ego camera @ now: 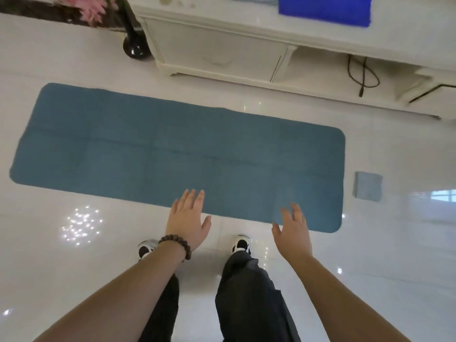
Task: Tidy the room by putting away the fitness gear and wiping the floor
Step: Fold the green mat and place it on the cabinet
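While the teal mat (177,154) lies flat on the floor (74,255), left hand (188,222) and right hand (292,230) hover apart, fingers spread, holding nothing; grey cloth (367,185) beside the mat.

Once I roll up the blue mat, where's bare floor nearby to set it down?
Bare tile lies left of your left hand, between the mat and your shoes. More lies right of the mat, beyond the small grey cloth. The strip between mat and white cabinet is narrow, crowded by the black vase and a cable.
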`<state>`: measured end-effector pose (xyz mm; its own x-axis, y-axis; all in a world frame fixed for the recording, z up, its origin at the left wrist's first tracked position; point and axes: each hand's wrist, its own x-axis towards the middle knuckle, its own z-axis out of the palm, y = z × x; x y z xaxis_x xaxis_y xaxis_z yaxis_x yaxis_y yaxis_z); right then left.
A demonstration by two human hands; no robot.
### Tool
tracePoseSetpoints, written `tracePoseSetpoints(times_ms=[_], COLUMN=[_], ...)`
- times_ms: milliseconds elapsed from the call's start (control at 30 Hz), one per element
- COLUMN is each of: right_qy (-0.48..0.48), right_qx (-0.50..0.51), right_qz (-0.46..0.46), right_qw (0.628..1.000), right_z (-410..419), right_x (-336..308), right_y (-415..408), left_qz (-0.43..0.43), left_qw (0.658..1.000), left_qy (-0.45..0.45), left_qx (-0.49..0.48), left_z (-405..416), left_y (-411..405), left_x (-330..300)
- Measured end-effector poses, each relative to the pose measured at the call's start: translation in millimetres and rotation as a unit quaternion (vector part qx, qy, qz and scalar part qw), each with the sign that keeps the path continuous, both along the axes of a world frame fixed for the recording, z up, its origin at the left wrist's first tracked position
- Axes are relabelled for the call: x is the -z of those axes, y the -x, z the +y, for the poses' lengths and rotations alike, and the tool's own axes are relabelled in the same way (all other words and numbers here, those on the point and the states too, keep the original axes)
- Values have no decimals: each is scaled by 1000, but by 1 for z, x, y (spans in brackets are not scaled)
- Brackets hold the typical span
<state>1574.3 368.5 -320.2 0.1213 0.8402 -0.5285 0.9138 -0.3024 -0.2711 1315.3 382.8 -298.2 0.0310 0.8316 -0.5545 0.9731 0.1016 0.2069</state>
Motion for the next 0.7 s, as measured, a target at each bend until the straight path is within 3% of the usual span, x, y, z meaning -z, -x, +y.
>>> tracePoseSetpoints(times_ms=[500,700], right_qy=[-35,-45], right_qx=[-88,-132], right_qz=[-47,-46], right_qw=[994,989], right_z=[49,54], right_x=[350,455], right_y=[16,24], left_qz=[3,25], left_qw=[992,975], left_qy=[36,69], left_qx=[123,211], left_z=[44,49], left_y=[26,28], left_x=[392,497])
